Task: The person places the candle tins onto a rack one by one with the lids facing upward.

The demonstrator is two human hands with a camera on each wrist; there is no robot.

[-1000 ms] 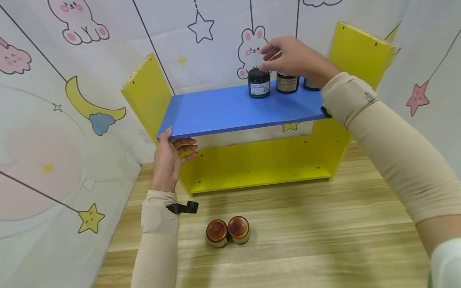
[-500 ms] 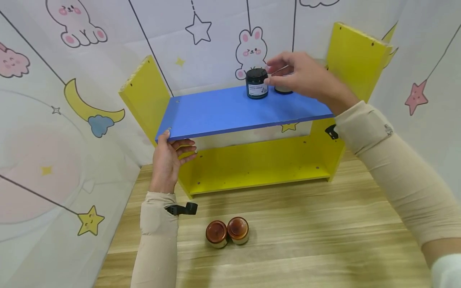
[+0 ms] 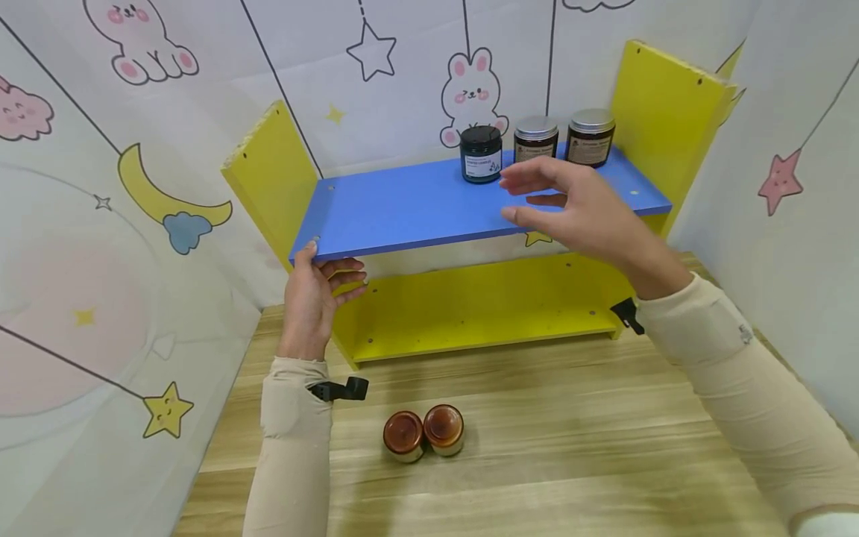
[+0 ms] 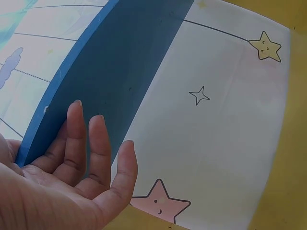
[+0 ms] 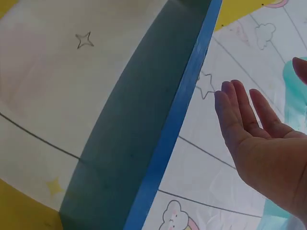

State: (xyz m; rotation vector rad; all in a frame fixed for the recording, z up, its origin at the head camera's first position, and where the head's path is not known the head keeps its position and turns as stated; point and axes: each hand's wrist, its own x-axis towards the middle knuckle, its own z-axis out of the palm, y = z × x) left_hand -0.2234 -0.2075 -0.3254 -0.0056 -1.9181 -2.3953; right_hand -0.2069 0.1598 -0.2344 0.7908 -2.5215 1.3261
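My left hand (image 3: 310,302) holds the front left corner of a blue shelf board (image 3: 403,209). The thumb lies on top, and in the left wrist view the index finger is against the underside while the other fingers (image 4: 100,143) stand free. My right hand (image 3: 577,209) hovers in front of the board's right half, holding nothing, thumb and fingers apart. Behind it on the board stand a dark green candle jar (image 3: 481,156) with a black lid and two brown jars, the middle jar (image 3: 535,138) and the right jar (image 3: 590,138), with silver lids. The middle jar is partly hidden.
Yellow side panels, the left panel (image 3: 271,175) and right panel (image 3: 671,112), flank the board. A yellow bottom shelf (image 3: 470,313) lies below. Two jars with reddish-brown tops, the left jar (image 3: 404,434) and right jar (image 3: 444,427), sit on the wood-look surface (image 3: 570,432) in front.
My right hand has moved down and toward me from above the jars, uncovering the right jar and its silver lid. The left hand has stayed at the board's corner.
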